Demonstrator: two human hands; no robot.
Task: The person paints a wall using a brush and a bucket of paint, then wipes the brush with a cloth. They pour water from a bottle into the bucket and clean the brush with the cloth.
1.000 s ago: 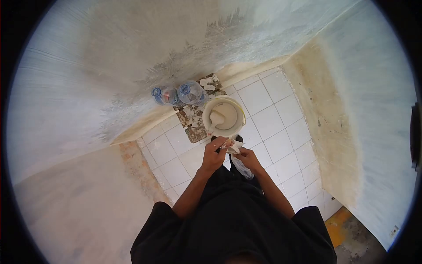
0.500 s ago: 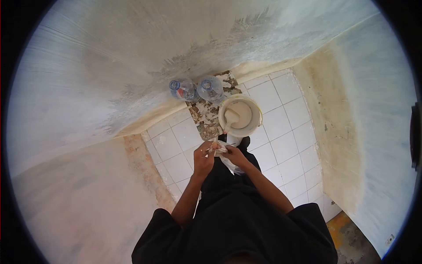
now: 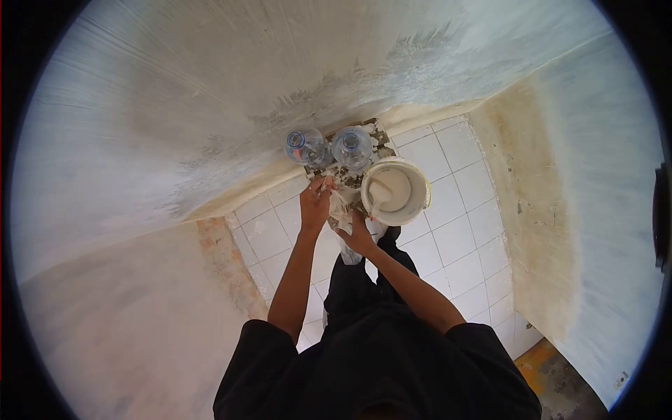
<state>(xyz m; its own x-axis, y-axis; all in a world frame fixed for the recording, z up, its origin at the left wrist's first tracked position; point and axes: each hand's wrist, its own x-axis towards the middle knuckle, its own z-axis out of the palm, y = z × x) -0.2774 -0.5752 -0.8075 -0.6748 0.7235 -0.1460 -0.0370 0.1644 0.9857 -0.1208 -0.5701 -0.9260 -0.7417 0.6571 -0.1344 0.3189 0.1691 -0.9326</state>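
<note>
Head view: both hands, left hand (image 3: 314, 204) and right hand (image 3: 358, 238), grasp a white plastic bag (image 3: 341, 210), seemingly opening it; bucket (image 3: 413, 210) sits at two o'clock, so next calls for widening the bag's mouth.

Both hands have gone up the frame: a second ago they met just below the bucket (image 3: 395, 191), low in the middle, and now they sit left of it, by the broken floor patch (image 3: 348, 176). The left hand (image 3: 315, 204) has climbed nearly to the two bottles (image 3: 329, 147), its arm stretched out. The right hand (image 3: 358, 238) trails lower, and the white bag (image 3: 343, 217) is pulled long between them instead of bunched. Bucket and bottles sit further right in the frame
</note>
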